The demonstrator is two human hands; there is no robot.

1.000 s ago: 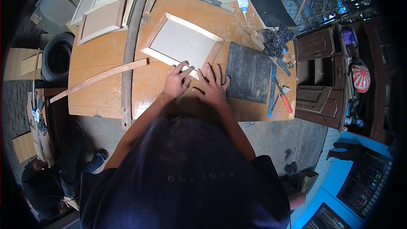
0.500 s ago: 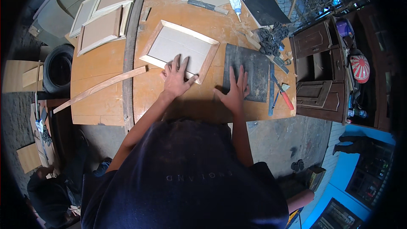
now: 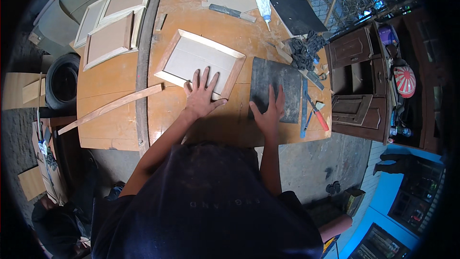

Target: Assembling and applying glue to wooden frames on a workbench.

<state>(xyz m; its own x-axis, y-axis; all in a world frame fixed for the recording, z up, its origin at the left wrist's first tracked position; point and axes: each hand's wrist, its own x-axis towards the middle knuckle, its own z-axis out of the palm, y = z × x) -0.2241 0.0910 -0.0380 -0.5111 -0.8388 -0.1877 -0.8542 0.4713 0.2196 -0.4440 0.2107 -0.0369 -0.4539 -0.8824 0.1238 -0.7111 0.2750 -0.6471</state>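
A small wooden frame [image 3: 233, 76] with a pale flat panel [image 3: 191, 57] set inside it lies tilted on the table. My left hand [image 3: 200, 98] rests on its near edge, fingers spread over the panel and thumb by the near right corner. To the right, a dark, dusty flat sheet [image 3: 273, 73] lies on the tabletop. Over that sheet's near left part is my right hand [image 3: 269, 111], thumb apart from the raised fingers, holding nothing; whether it touches the sheet I cannot tell.
On the orange table [image 3: 115, 120] lie a curved wood strip [image 3: 115, 107], several framed panels [image 3: 108, 41], a white glue bottle [image 3: 262, 2], a black board [image 3: 299, 14] and a crumpled dark cloth [image 3: 306, 48]. A red-handled tool [image 3: 321, 120] sits near the right edge. A dark cabinet [image 3: 359, 81] stands beyond.
The whole view has shifted slightly, placing the table lower. My left hand stays on the frame with its fingers a little more spread. My right hand's fingers have come closer together above the dark sheet.
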